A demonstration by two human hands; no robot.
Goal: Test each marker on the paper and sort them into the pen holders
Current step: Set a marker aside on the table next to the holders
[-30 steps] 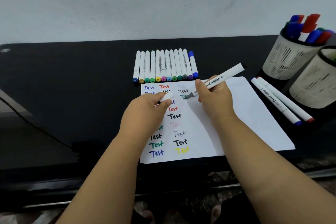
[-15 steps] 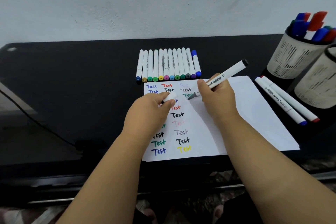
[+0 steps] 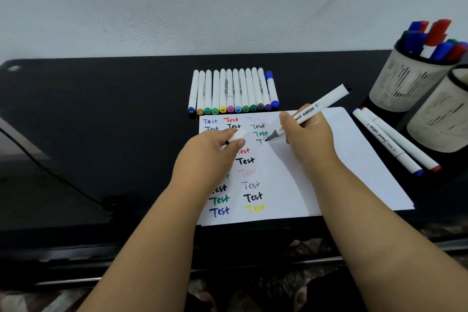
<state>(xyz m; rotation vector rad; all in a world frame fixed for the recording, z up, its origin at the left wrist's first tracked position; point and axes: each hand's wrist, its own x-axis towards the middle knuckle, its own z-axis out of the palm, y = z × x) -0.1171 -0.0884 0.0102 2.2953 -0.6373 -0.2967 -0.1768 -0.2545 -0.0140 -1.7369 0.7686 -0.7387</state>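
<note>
**Grey marker on the page**

The left hand (image 3: 211,153) pinches a white cap (image 3: 238,135). The right hand (image 3: 307,138) grips a white marker (image 3: 310,111), its grey tip touching the paper (image 3: 342,159) beside a "T". Beyond lies a row of markers (image 3: 233,92).

Paper (image 3: 342,159) flat on table (image 3: 101,121), near front edge. Row of markers (image 3: 233,91) side by side on table, just behind paper's left half. Two loose markers (image 3: 395,144) on table, just right of paper. Two pen holders right of those: rear holder (image 3: 405,78) containing markers, front holder (image 3: 440,119) beside it. Both hands above paper: left hand (image 3: 210,157) with cap (image 3: 236,135), right hand (image 3: 309,139) with marker (image 3: 311,111), tip on paper.
</note>
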